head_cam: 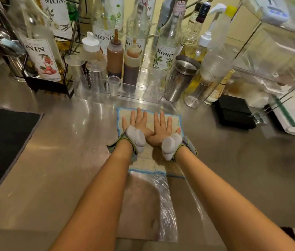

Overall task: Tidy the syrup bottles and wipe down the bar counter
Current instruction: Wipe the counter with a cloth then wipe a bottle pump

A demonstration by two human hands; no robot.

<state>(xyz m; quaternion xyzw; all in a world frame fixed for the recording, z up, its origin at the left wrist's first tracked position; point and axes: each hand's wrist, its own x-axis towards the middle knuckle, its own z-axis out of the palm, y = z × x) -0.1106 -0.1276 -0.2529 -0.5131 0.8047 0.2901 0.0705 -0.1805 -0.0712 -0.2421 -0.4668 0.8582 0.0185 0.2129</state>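
A beige cloth with a blue border (174, 122) lies flat on the steel bar counter (70, 160). My left hand (138, 122) and my right hand (162, 126) press on it side by side, fingers straight and spread, thumbs touching. A wet streak (163, 205) runs along the counter from the cloth toward me. Behind the cloth stand Monin syrup bottles: a lychee one (41, 57) in a black wire rack at the left, others (166, 49) in a clear acrylic tray (139, 96) with two brown squeeze bottles (115, 57).
A steel shaker (180, 78), a spray bottle (213, 57), a small measuring cup (114, 86) and clear cups stand just beyond the cloth. A black mat (3, 147) covers the counter's left side. A black box (233, 111) and an acrylic shelf (279, 57) are at the right.
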